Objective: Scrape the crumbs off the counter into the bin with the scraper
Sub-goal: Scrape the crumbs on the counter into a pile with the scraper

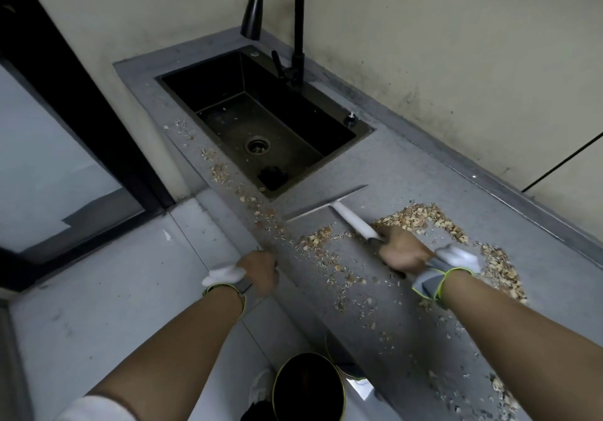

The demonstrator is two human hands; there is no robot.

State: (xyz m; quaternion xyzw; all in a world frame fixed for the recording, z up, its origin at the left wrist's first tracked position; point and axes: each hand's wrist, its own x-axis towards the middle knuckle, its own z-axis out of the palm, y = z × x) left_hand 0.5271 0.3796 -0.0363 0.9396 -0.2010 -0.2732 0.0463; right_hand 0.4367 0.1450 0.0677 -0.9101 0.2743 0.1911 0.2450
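My right hand (403,252) grips the white handle of the scraper (350,218), whose long metal blade (326,202) rests on the grey counter (408,172) just in front of the sink. Brown and white crumbs (421,218) lie heaped right of the handle, strewn between my hands, and in a line along the counter's front edge (222,171). My left hand (261,270) sits curled at the counter's front edge; I cannot tell whether it holds anything. A round black bin (306,388) with a yellow-green rim stands on the floor below the counter edge.
A black sink (257,120) with a drain and a dark object in its near corner is set into the counter, with a black faucet (293,29) behind it. A beige wall runs along the back. A dark-framed glass door (49,146) is at left over pale floor tiles.
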